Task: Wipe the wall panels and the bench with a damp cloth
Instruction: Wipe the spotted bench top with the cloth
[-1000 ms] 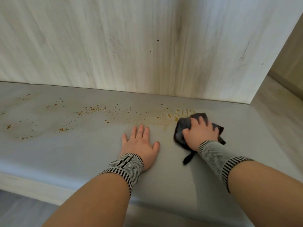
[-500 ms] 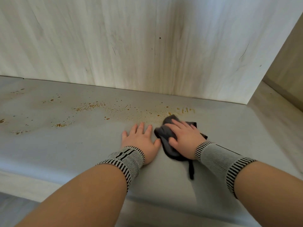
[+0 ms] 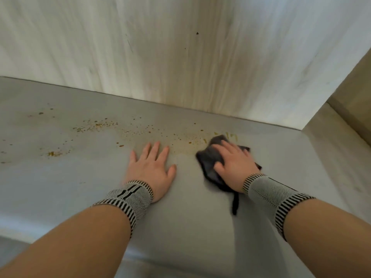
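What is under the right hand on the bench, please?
A dark cloth lies under the right hand, pressed flat on the grey bench. Whether stains remain beneath the cloth cannot be seen; brown specks show beside it.

Dark grey cloth [image 3: 208, 161], brown-speckled grey bench [image 3: 60, 187]

I had my left hand [image 3: 151, 171] flat, fingers spread a little. My right hand [image 3: 233, 165] lay palm down, fingers straight. Both wrists wore striped bands.
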